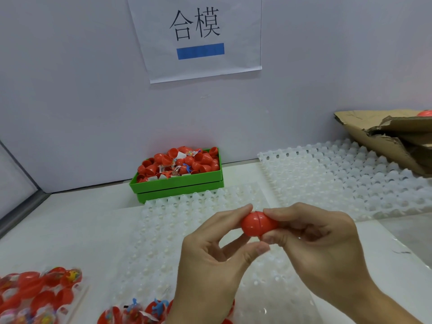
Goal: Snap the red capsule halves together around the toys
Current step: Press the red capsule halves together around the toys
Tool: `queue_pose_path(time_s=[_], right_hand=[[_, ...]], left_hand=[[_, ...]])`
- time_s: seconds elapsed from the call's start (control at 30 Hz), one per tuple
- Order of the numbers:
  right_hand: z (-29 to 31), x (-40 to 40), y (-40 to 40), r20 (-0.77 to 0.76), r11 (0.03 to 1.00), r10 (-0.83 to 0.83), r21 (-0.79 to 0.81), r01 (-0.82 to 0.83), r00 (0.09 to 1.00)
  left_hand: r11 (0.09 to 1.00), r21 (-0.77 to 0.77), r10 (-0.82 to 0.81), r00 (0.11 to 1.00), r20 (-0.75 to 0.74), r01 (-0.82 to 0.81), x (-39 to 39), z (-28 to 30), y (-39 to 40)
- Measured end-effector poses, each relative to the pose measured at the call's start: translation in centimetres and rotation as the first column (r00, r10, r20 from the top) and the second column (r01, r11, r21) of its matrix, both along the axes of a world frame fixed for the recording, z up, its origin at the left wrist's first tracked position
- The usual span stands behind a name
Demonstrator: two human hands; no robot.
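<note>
A: What is lying nearest the camera?

B: Clear bags of red plastic capsule halves with small coloured toys [39, 298] are lying on the white tabletop [70, 220] at the near left edge.

A: And the hands?

B: Both are holding one smooth red plastic egg-shaped capsule [257, 224] in the air above a translucent white dimpled tray [187, 230]. The left hand [210, 260] is pinching its left end between thumb and forefinger; the right hand [315, 239] is curling its fingers round the right end.

A: Which way is it pointing?

B: Its long axis is running left to right, with the seam standing roughly upright across the middle.

A: Farther back?

B: A green rectangular plastic bin [177, 185] heaped with red halves and packets is sitting against the wall, a second translucent dimpled tray [339, 174] is lying to its right, and a torn brown cardboard box [392, 139] is resting at the far right. Above, a white paper sign [196, 36] is reading "合模" over a blue bar.
</note>
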State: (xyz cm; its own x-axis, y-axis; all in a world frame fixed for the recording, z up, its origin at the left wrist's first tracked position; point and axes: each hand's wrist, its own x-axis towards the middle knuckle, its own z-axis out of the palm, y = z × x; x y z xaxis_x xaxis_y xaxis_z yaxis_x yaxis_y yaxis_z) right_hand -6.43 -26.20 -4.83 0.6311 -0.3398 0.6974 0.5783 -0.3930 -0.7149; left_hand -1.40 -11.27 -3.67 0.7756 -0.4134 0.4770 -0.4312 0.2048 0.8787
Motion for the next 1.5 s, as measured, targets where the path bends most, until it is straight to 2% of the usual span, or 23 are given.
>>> queue_pose_path(time_s=[0.1, 0.27, 0.5, 0.93, 1.07, 1.27, 1.5], right_hand=[[0.15, -0.02, 0.09, -0.042, 0.999, 0.020, 0.044, -0.019, 0.999], [0.53, -0.18, 0.09, -0.058, 0.987, 0.129, 0.102, -0.122, 0.990], [0.35, -0.13, -0.04, -0.060, 0.993, 0.107, 0.065, -0.103, 0.992], [0.93, -0.42, 0.20, -0.089, 0.992, 0.087, 0.100, -0.078, 0.992], [0.94, -0.44, 0.26, -0.088, 0.992, 0.081, 0.106, -0.071, 0.993], [0.87, -0.44, 0.29, -0.083, 0.997, 0.061, 0.056, -0.057, 0.995], [0.86, -0.46, 0.36, -0.067, 0.995, 0.076, 0.069, -0.072, 0.995]], left_hand=[[0.998, 0.055, 0.036, 0.998, 0.048, -0.038, 0.34, 0.13, 0.26], [0.997, 0.038, 0.073, 0.996, -0.046, -0.071, 0.29, 0.02, 0.12], [0.998, 0.055, 0.044, 0.995, -0.087, -0.039, 0.48, -0.29, 0.19], [0.996, 0.083, -0.025, 1.000, 0.003, 0.024, 0.53, 0.03, 0.56], [0.996, 0.078, -0.033, 0.999, -0.017, 0.034, 0.38, 0.16, 0.56], [0.997, 0.070, 0.019, 0.999, -0.049, -0.016, 0.35, -0.06, 0.37], [0.995, 0.066, 0.070, 0.997, -0.023, -0.069, 0.33, -0.23, 0.26]])
